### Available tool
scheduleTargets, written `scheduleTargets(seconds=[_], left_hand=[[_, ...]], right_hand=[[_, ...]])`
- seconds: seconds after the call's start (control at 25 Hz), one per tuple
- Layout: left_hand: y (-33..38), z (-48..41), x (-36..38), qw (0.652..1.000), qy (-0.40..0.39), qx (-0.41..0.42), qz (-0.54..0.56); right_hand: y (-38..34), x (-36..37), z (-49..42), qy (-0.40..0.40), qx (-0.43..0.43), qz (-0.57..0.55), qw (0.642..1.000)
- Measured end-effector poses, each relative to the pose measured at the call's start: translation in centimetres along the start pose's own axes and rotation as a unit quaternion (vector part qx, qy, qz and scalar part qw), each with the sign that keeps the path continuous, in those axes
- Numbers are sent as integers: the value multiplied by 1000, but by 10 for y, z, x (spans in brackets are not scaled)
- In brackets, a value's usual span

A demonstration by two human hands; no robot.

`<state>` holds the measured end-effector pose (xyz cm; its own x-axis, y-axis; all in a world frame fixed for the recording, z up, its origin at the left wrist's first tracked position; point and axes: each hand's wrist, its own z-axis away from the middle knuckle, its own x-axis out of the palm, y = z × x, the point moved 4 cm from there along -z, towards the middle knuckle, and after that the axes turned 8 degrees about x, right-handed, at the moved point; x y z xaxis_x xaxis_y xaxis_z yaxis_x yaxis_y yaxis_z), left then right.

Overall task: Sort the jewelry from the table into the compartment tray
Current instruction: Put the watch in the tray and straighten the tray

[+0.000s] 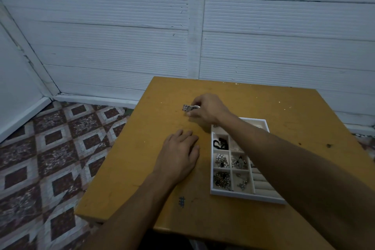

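Yellow-brown wood makes up the table [125, 168], set in a corner over patterned floor tiles [50, 148]. Nearest to the person, towards the right of the tabletop, sits the white compartment tray [243, 196]. Its small cells on the left side already hold sorted pieces: tangled chains [222, 179] in the closest cell, pearly beads [220, 160] in the next, and something black [220, 144] beyond that. The person's right forearm crosses over the tray and hides much of its right side.

Just left of the tray, the left hand [178, 156] rests palm-down on the wood, its fingers straight and lying close together, holding nothing.

Beyond the tray's far left corner, the right hand [209, 108] curls round a silver link band [187, 107], perhaps a watch. One end sticks out to the left of the fingers, at or just above the tabletop; I cannot tell which.

To my eye this is the pick-up. It would go best with a firm hold on the middle so the loose links don't swing, then a lift clear over the tray's rim to a roomy cell. Behind it all stands a ribbed white wall [121, 46].
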<state>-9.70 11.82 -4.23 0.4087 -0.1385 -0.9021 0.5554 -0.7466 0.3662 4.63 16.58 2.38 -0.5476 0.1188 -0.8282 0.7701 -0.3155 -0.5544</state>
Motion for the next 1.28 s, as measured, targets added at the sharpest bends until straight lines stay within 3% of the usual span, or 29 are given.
scheduleTargets(seconds=[0.28,0.44,0.76,0.88,1.04,1.28], left_hand=[[36,-21,8,992,26,-13,124],[46,-26,13,991,38,-15,131],[50,-28,9,984,66,-31,159],[51,-38,7,987,79,-42,130],[48,-61,7,993,35,-92,66],[41,-80,4,984,21,-164,72]], right_hand=[[62,-46,27,-19,16,-33,999],[88,-55,42,-37,20,-76,996],[95,-39,43,-51,17,-21,998],[95,-36,43,-34,26,-19,999],[95,-35,45,-13,31,-17,999],[94,-40,48,-13,24,26,999]])
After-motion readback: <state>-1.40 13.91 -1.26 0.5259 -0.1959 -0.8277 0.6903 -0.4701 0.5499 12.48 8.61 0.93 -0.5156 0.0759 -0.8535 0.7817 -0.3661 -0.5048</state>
